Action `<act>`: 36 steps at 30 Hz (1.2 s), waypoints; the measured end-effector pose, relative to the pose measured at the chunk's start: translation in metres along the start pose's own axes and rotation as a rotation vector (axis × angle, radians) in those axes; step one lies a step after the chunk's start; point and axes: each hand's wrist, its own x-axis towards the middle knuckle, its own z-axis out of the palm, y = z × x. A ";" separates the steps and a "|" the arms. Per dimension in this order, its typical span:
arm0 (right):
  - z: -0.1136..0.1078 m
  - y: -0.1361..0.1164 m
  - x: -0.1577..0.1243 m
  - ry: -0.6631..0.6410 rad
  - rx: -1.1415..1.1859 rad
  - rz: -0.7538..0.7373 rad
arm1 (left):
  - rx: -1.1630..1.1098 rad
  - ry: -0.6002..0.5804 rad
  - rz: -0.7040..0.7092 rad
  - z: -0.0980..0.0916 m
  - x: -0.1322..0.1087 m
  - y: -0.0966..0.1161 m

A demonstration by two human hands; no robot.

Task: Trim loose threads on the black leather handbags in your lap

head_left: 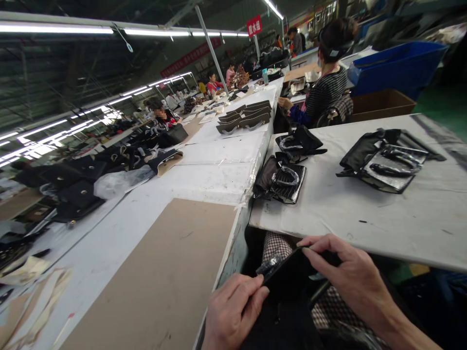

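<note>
A black handbag [288, 296] rests on my lap, its upper edge running slantwise between my two hands. My left hand [237, 308] pinches the near end of that edge between thumb and fingers. Farther along the same edge, my right hand [345, 272] pinches it between thumb and forefinger. A clear plastic wrapping [270, 265] shows just beyond my left fingertips. The lower part of the bag is dark and partly cut off by the frame. Checked cloth [275, 245] covers my legs around it.
On the white side table [328, 209] lie black bags with plastic-wrapped handles [288, 177] and another black bag [386, 160]. A brown board [164, 272] covers part of the long bench at left. Dark strips [244, 116] lie farther up. A co-worker [326, 82] sits beyond, near a blue bin [397, 68].
</note>
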 end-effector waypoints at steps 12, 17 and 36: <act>0.000 -0.006 -0.006 -0.107 0.063 -0.158 | 0.241 -0.498 0.157 -0.014 0.054 0.010; 0.004 -0.002 -0.012 -0.128 0.090 -0.265 | 0.184 -0.578 0.239 0.006 0.079 0.011; 0.009 -0.012 0.071 -0.717 0.338 -0.269 | 0.333 -0.113 -0.272 0.028 0.059 0.041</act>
